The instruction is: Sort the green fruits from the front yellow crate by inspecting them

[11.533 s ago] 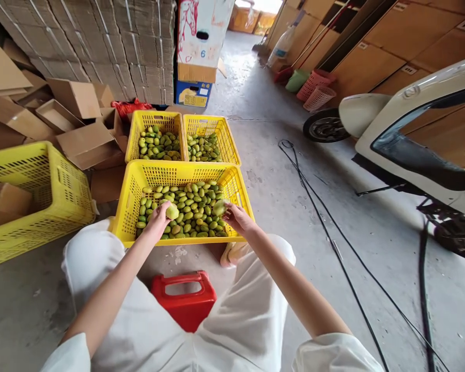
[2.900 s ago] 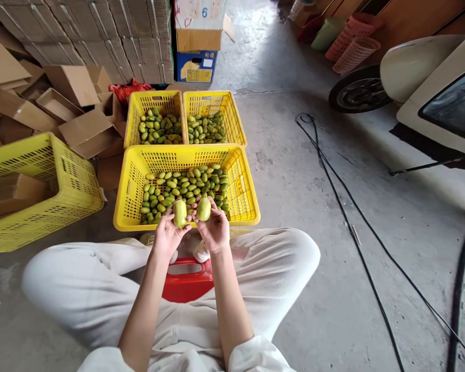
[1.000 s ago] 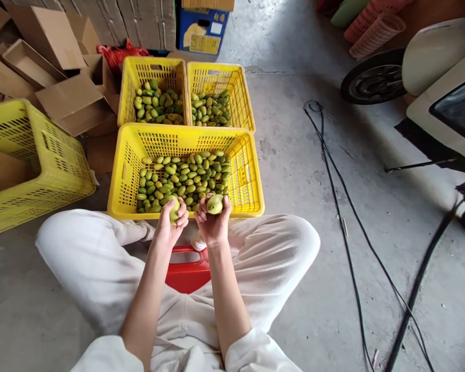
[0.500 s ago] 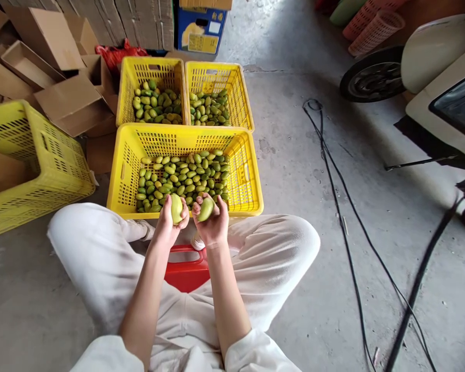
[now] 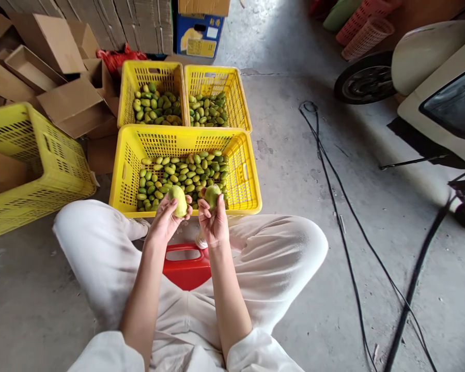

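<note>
My left hand [image 5: 164,222] is closed round a pale green-yellow mango [image 5: 178,200], its thumb on the fruit's near side. A greener mango [image 5: 212,195] sits upright in the fingers of my right hand [image 5: 216,223], a short gap away. Both hands are over the front rim of a large yellow crate [image 5: 186,135]. Many small green and yellowish mangoes [image 5: 189,173] cover the bottom of this crate; my hands hide some of those nearest me.
Behind stand two more yellow crates [image 5: 151,64] [image 5: 238,98] of mangoes. At left, a yellow crate [image 5: 65,160] holds cardboard beside heaped boxes [image 5: 70,103]. A red plastic seat [image 5: 188,276] is between my legs. Black cables [image 5: 339,212] and a vehicle [image 5: 442,67] are on the right.
Both mangoes have been turned in my fingers. The right one is now more upright and higher in the hand; the left one shows more of its side. The view has shifted slightly.
</note>
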The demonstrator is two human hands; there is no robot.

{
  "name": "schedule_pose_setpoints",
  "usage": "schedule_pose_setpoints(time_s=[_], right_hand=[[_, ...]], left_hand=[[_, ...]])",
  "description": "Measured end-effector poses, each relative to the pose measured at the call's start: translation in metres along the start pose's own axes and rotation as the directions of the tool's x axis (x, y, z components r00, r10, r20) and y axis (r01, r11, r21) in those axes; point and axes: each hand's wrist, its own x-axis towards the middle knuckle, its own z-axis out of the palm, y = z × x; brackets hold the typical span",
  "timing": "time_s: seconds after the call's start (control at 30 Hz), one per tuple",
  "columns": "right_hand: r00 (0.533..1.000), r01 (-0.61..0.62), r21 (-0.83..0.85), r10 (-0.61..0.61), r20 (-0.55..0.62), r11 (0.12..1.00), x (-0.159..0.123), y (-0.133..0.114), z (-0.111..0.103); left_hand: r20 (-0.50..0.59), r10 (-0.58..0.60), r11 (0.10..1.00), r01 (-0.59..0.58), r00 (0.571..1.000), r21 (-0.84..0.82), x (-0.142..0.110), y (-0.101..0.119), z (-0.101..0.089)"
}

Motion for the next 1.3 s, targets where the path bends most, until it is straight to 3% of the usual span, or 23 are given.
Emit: schedule_pose_setpoints(time_s=[0.13, 0.3, 0.43, 0.6, 0.7, 0.83, 1.17, 1.3], right_hand=[[1.000, 0.011, -0.026, -0.010, 0.030, 1.000, -0.003, -0.002, 0.005], [0.999, 0.000, -0.074, 0.004, 0.050, 0.997, 0.001, 0.001, 0.001], [0.997, 0.066, -0.055, -0.068, -0.047, 0.996, 0.008, 0.007, -0.008], [0.992, 0.002, -0.019, -0.004, -0.128, 1.000, 0.013, 0.008, -0.011], [0.996, -0.046, 0.047, 0.049, -0.076, 0.998, 0.012, 0.004, -0.010], [0.993, -0.111, 0.078, 0.115, -0.039, 0.991, 0.012, -0.001, -0.012], [0.987, -0.158, -0.041, 0.158, -0.019, 0.987, 0.013, 0.004, -0.018], [0.980, -0.180, -0.123, 0.189, 0.069, 0.976, 0.015, -0.003, -0.024]], left_hand=[[0.015, -0.038, 0.998, 0.037, 0.999, 0.054, -0.001, 0.003, 0.001], [-0.066, -0.083, 0.996, 0.081, 0.994, -0.032, 0.003, -0.004, -0.003], [-0.076, -0.066, 0.997, 0.068, 0.995, 0.021, 0.005, -0.010, -0.008], [-0.085, 0.001, 0.999, 0.002, 0.996, 0.037, 0.009, -0.013, -0.011], [-0.098, 0.028, 0.999, -0.025, 0.995, 0.033, 0.011, -0.015, -0.014], [-0.128, -0.043, 0.997, 0.051, 0.991, 0.060, 0.014, -0.018, -0.020], [-0.062, -0.105, 0.986, 0.112, 0.992, 0.121, 0.013, -0.017, -0.022], [-0.086, -0.137, 0.991, 0.137, 0.987, 0.001, 0.013, -0.013, -0.020]])
